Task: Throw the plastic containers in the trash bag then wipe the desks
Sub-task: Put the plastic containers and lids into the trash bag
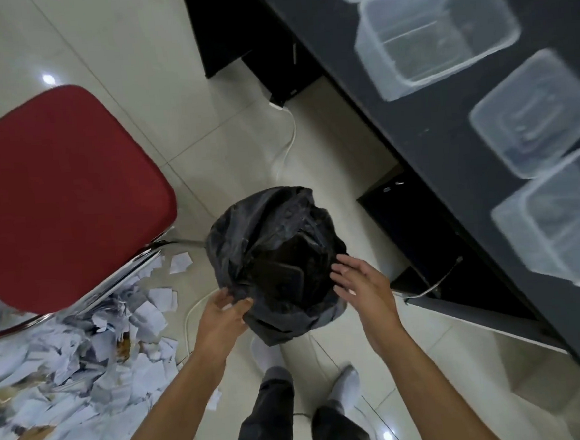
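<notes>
A black trash bag (248, 229) stands open on the tiled floor in front of my feet. My left hand (224, 310) pinches the bag's near rim. My right hand (358, 280) hovers over the right side of the bag's mouth with relaxed fingers and holds nothing. Something dark and flat lies inside the bag. Several clear plastic containers sit on the dark desk (447, 133) at the right: a large one (437, 34) at the top, a smaller one (535, 113) in the middle, another (556, 221) nearest me.
A red-cushioned chair (60, 194) with a chrome frame stands at the left. Torn white paper (69, 366) litters the floor beneath it. A white cable (286, 141) runs over the tiles toward a black unit (233, 24) under the desk.
</notes>
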